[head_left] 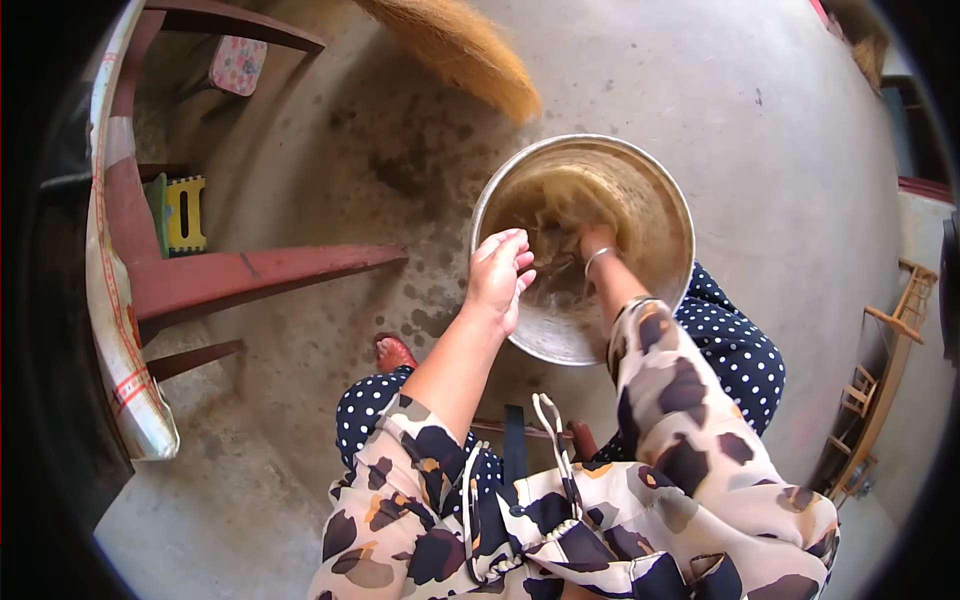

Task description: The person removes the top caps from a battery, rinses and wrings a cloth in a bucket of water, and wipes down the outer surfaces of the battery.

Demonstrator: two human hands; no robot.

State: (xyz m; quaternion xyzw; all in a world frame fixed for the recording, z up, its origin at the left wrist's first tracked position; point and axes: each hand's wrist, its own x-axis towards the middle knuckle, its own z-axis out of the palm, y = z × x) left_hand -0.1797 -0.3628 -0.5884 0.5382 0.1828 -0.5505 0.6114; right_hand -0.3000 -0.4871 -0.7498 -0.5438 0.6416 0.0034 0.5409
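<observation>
"Where to find the murky water [550, 245], reckoned from the grip?"

"In the round metal basin [660, 225], around and below the right grip [597, 240]. Nearer to that one by far — sunk below the rim, with a bangle [594, 262] at the wrist."

"Anything caught there?"

"Cannot tell. Too blurred and cloudy around the fingertips."

"And on the left?"

"Left grip [493, 278] at the basin's left edge, off to the side of the right one. Loosely curled, half unfolded, apparently empty."

"Any long axis to go by?"

"None clear. Circular at the rim, shapeless within — just a pale, smeared patch [580, 195] on the far side, impossible to name."

"Resting on what?"

"Seemingly on the grey floor [790, 150], though with the underside hidden. Close beside the right knee in dotted trousers [735, 345]. Dark stains [405, 170] to the upper left."

"And around?"

"A red-legged desk [250, 285] on the left, with a yellow-and-green stool [186, 215] nearby. Beyond the basin, apart from it, a straw-coloured bristly bundle [460, 60]. Far right, a wooden framework [890, 385]."
</observation>
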